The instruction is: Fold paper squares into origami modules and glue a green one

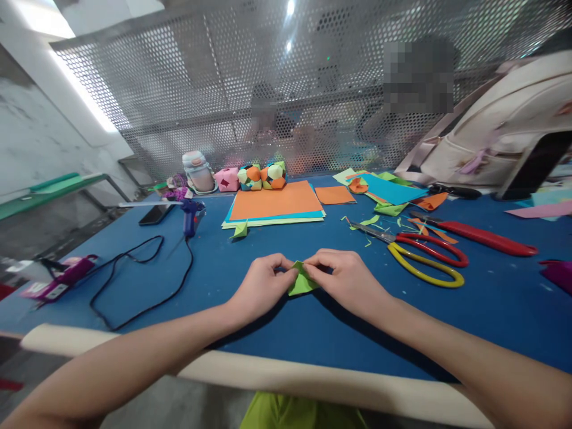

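Near the front middle of the blue table, a small piece of folded green paper [302, 283] is pinched between both hands. My left hand [267, 279] is closed, its thumb and forefinger on the paper's left edge. On the right side, my right hand [342, 275] grips the paper the same way, fingertips close to its peak. Another small folded green piece [240, 230] sits beyond my hands, by the front corner of a stack of orange, blue and pale green paper sheets [277, 202].
Scissors with red and yellow handles [424, 262] lie at right among paper scraps, beside a red-handled tool [489, 237]. At left are a blue glue gun [190, 217], its black cord and a phone [155, 213]. Folded paper balls [250, 177] and a bottle [199, 171] line the back.
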{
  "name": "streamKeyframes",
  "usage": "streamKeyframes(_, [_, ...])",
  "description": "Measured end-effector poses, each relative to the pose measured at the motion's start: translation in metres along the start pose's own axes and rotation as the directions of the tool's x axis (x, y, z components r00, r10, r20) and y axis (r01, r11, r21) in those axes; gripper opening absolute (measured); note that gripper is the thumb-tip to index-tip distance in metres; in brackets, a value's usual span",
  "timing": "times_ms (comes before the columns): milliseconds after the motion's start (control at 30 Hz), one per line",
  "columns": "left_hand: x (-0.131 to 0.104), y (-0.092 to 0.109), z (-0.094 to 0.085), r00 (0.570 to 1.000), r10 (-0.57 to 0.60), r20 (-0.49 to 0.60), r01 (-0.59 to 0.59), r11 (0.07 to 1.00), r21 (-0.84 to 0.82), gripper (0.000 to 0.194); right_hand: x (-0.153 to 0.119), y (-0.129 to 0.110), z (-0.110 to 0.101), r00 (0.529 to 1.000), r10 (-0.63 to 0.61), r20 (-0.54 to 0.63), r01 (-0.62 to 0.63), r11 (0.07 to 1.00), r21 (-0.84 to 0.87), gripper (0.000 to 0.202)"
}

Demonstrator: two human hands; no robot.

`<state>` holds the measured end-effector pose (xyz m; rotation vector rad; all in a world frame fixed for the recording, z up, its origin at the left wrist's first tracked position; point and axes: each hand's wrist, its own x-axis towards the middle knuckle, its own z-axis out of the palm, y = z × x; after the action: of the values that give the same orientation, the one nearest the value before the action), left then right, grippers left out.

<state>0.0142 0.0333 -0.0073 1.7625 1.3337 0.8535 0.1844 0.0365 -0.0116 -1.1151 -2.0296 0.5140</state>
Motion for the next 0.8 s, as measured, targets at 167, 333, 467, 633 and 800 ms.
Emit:
streamKeyframes(167, [0.001, 0.0, 0.0, 0.999, -0.021, 0.025, 0.021, 0.999, -0.027, 0.014, -0.001, 0.001, 0.001, 1.0, -0.014, 0.004, 0.014, 1.0, 0.008, 0.021])
streamKeyframes(333, [0.0, 0.004, 0.001, 0.999, -0.046, 0.014, 0.047, 0.997, -0.053, 0.014, -0.002, 0.004, 0.003, 0.994, -0.11, -0.023, 0.11, 0.994, 0.009, 0.022])
streamKeyframes(467, [-0.001, 0.006, 0.002, 0.997, -0.069, 0.028, 0.072, 0.991, -0.113, 0.019, -0.004, 0.003, 0.004, 0.985, -0.166, -0.04, 0.167, 0.986, 0.025, 0.022])
streamKeyframes(633, [0.001, 0.003, 0.001, 0.998, -0.065, -0.011, 0.063, 0.992, -0.105, 0.015, -0.004, -0.004, 0.004, 0.99, -0.138, -0.026, 0.139, 0.99, 0.028, 0.015])
streamKeyframes(800, [0.003, 0.0, 0.0, 0.997, -0.054, -0.062, 0.049, 0.996, -0.073, 0.017, -0.002, -0.006, 0.004, 0.995, -0.1, 0.003, 0.1, 0.995, 0.005, 0.021])
